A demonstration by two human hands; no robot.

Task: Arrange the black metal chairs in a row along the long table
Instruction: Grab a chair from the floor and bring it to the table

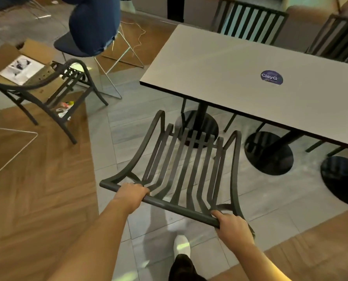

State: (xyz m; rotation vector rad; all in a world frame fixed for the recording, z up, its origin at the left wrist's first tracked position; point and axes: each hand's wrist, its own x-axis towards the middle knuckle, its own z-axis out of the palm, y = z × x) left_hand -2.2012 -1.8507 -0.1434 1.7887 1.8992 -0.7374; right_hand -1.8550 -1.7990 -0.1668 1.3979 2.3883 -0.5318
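Both hands on one black metal chair (181, 165), centre of the frame. Left hand (131, 194) wraps the top rail (169, 205) near its left end, fingers curled over it; right hand (233, 227) grips the rail's right end the same way. A grip at each end likely keeps the chair square while it is steered.

Chair's seat end points toward the long table (250, 78), which fills the upper right; its front sits close to the nearest round table base (197, 126), apparently being brought in to the near edge.

Count of black slatted chairs: four visible. The held one; one standing apart at left (53, 94), angled away from the table; two on the table's far side, top right (248, 21) and (337, 37), backs showing. Legs of others may show under the table; cannot tell.

Table bases: three round black ones. One blue chair (92, 27), upper left, not part of the job. One open cardboard box (13, 57) behind the left chair.
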